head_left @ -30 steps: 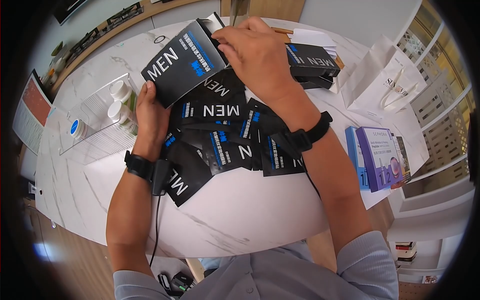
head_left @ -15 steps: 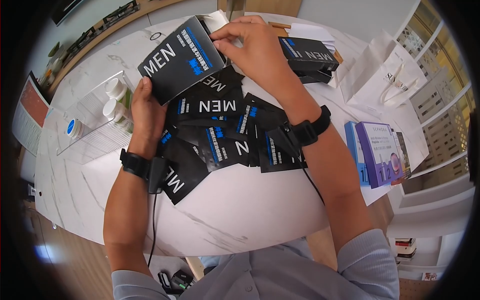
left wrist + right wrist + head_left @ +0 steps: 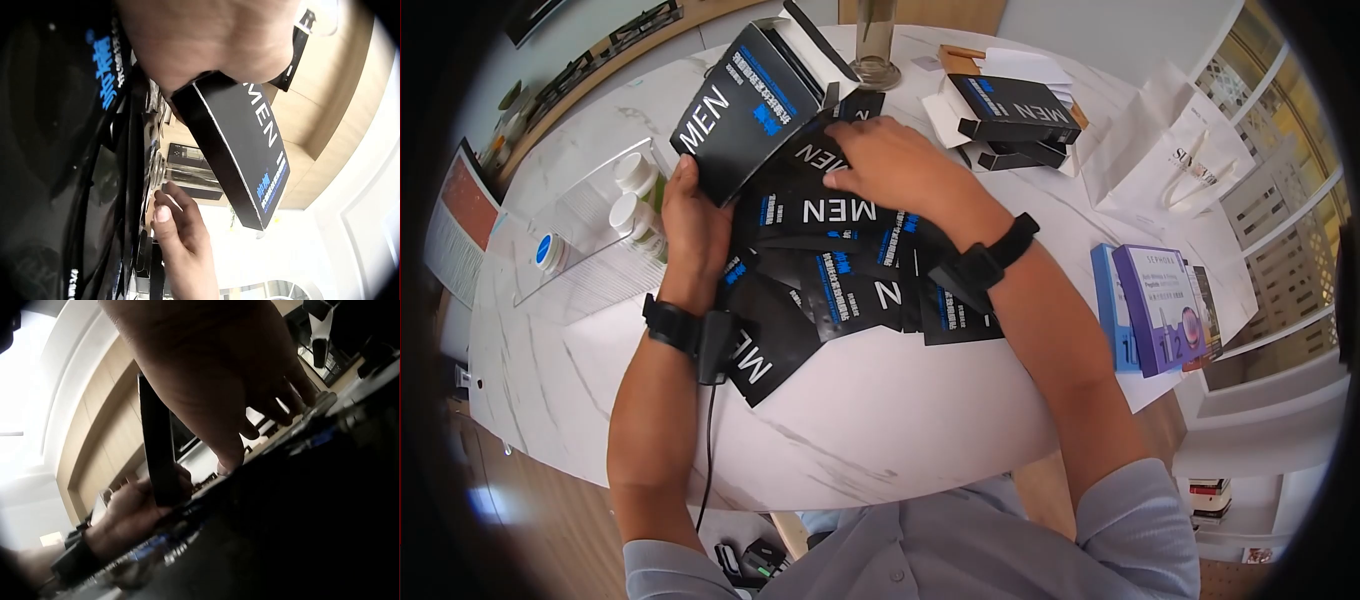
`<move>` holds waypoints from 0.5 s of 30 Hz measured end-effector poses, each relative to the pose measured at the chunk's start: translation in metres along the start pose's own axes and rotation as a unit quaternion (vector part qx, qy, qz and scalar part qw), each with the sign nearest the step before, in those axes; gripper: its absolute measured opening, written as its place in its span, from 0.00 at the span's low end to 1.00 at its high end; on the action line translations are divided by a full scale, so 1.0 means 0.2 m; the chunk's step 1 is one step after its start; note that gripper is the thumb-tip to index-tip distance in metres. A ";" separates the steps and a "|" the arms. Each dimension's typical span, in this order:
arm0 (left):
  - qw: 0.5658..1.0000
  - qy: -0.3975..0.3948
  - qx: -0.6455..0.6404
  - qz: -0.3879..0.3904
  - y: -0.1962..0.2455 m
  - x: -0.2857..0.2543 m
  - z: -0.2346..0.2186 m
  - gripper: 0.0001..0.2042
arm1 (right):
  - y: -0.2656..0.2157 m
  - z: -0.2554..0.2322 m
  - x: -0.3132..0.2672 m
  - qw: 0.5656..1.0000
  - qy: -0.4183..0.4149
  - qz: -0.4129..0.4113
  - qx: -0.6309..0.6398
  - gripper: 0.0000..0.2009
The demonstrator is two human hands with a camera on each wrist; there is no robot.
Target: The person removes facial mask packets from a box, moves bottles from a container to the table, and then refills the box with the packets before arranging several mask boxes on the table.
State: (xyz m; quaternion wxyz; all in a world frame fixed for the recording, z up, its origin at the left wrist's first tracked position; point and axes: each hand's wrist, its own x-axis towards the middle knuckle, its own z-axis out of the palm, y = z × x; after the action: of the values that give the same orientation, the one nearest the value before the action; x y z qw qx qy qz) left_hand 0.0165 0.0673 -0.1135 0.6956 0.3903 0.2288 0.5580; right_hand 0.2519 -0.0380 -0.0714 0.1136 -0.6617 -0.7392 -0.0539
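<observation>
In the head view my left hand [image 3: 692, 215] grips a black "MEN" box [image 3: 735, 125] by its lower end, thumb on the front face. The box leans to the upper right, its flap raised and its mouth facing my right side. Beneath lies a heap of black flat "MEN" packets [image 3: 840, 290]. Over the top of that heap is my right hand [image 3: 900, 165], fingers reaching left, close to the packets below the box mouth. The left wrist view shows the thumb and fingers of the right hand [image 3: 184, 244] apart, with nothing held between them.
Further back stand a glass vase [image 3: 876, 45] and more black boxes [image 3: 1015, 110] stacked near papers. A clear tray [image 3: 580, 215] with white-capped bottles [image 3: 638, 218] is on the left. To the right are a white paper bag [image 3: 1165, 160] and a purple box [image 3: 1165, 310].
My right hand has left the box mouth and come down to the packets. The box has tilted slightly and shifted up and left, still gripped by my left hand, its open end now showing.
</observation>
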 end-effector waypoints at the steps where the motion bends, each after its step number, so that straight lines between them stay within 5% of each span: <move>1: 1.000 0.001 0.003 -0.001 0.00 0.00 0.00 0.20 | 0.00 0.04 0.00 1.000 0.015 0.000 -0.020 0.32; 5: 1.000 -0.007 0.003 -0.005 0.00 0.00 0.00 0.20 | -0.01 -0.04 0.01 0.991 -0.119 0.032 0.053 0.38; 15: 1.000 -0.005 0.009 -0.007 0.00 0.01 -0.01 0.20 | 0.05 -0.05 0.02 0.994 -0.092 -0.001 0.055 0.37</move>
State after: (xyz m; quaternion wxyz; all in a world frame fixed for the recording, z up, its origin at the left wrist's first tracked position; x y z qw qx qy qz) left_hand 0.0160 0.0691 -0.1153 0.6973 0.3976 0.2329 0.5490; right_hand 0.2615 -0.0346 -0.0617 0.0808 -0.6557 -0.7492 0.0478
